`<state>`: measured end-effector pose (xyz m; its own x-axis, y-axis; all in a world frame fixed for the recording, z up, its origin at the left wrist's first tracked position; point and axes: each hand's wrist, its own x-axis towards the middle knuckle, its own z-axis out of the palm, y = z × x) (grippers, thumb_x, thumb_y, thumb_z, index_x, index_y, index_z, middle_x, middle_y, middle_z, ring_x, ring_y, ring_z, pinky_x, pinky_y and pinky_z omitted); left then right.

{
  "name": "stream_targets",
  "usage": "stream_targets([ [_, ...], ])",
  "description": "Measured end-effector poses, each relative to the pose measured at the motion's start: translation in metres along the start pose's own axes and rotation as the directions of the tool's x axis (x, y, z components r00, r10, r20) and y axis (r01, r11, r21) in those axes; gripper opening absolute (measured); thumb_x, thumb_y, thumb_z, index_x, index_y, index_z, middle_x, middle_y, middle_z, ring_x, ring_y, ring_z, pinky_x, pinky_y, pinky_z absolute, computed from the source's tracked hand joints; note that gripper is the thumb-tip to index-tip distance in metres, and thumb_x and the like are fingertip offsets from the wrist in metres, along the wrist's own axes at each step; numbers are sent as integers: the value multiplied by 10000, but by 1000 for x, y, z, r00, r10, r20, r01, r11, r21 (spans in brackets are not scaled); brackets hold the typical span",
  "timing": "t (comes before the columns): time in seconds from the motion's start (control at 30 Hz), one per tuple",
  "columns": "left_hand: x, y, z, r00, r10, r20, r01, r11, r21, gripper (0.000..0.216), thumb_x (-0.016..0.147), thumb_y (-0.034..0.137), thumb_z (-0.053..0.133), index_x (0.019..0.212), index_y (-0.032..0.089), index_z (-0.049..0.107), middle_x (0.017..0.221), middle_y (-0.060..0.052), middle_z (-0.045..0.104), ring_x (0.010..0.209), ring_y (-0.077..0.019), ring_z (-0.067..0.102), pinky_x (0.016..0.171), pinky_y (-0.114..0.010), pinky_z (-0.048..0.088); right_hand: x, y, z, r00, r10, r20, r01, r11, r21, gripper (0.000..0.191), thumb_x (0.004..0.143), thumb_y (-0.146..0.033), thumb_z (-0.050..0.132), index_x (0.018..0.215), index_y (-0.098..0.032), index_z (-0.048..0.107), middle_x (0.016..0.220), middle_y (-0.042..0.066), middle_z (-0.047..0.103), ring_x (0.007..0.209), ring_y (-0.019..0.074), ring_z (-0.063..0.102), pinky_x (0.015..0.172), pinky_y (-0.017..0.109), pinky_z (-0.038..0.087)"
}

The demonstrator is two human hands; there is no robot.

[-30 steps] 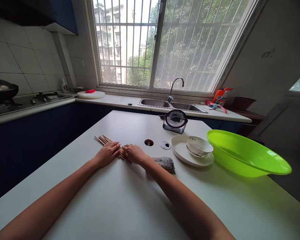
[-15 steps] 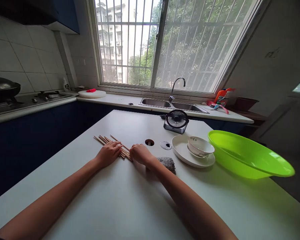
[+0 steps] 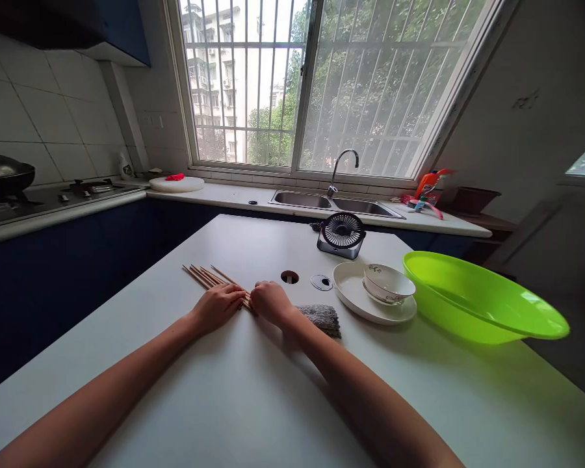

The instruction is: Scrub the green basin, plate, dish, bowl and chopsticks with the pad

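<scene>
A loose bundle of thin wooden chopsticks (image 3: 201,275) lies slantwise on the white table, the far ends fanned out to the left. My left hand (image 3: 218,305) is laid over the bundle near its right end, its fingers curled down around the sticks. Just to the right, my right hand (image 3: 272,301) is closed at the near ends of the chopsticks, the fingertips mostly hidden behind the knuckles. Beside my right wrist is a folded grey cloth (image 3: 322,317), partly covered by the forearm.
To the right stand a white plate (image 3: 348,292) with a bowl (image 3: 389,282) on it and a large green basin (image 3: 487,305). A small black fan (image 3: 343,233) sits farther back, behind a round hole (image 3: 289,277) in the tabletop. Beyond is a counter with a sink (image 3: 302,199).
My left hand has slid slightly along the bundle toward my right hand, and the chopsticks lie a little closer together. The whole view has shifted slightly.
</scene>
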<state>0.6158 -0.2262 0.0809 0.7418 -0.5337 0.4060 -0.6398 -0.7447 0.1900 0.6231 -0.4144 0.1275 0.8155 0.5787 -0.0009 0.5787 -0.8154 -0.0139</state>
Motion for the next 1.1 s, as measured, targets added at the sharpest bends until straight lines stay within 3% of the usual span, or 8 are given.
stream_targets([
  [0.33, 0, -6, 8, 997, 55, -62, -51, 997, 58, 344, 1011, 267, 380, 1100, 201, 706, 1125, -70, 722, 1014, -213, 665, 924, -388, 533, 9, 2, 12, 996, 76, -38, -76, 997, 5, 253, 913, -192, 524, 1038, -108, 727, 972, 174, 728, 878, 244, 702, 734, 278, 481],
  [0.67, 7, -10, 5, 997, -7, -74, 15, 994, 111, 298, 990, 202, 421, 1125, 190, 687, 1151, -94, 696, 1028, -226, 663, 920, -391, 541, 7, 6, 10, 994, 106, -42, -104, 994, 38, 227, 853, -168, 568, 1002, -130, 736, 942, 158, 738, 806, 218, 686, 677, 260, 440],
  [0.93, 28, -17, 0, 986, -1, 169, -23, 990, 137, 424, 936, 77, 440, 1296, 225, 607, 1270, -95, 657, 1139, -238, 633, 944, -384, 533, 2, 5, 1, 993, 112, -32, -111, 993, 47, 222, 892, -206, 544, 998, -139, 728, 941, 140, 740, 776, 202, 671, 641, 256, 401],
  [1.1, 39, -23, -7, 955, 52, 291, -71, 996, 55, 385, 908, 67, 480, 1174, 248, 690, 1160, -69, 706, 1078, -214, 661, 900, -313, 533, 1, 6, -2, 993, 113, -23, -112, 992, 53, 234, 894, -240, 541, 989, -144, 732, 945, 129, 737, 758, 189, 653, 611, 254, 379],
])
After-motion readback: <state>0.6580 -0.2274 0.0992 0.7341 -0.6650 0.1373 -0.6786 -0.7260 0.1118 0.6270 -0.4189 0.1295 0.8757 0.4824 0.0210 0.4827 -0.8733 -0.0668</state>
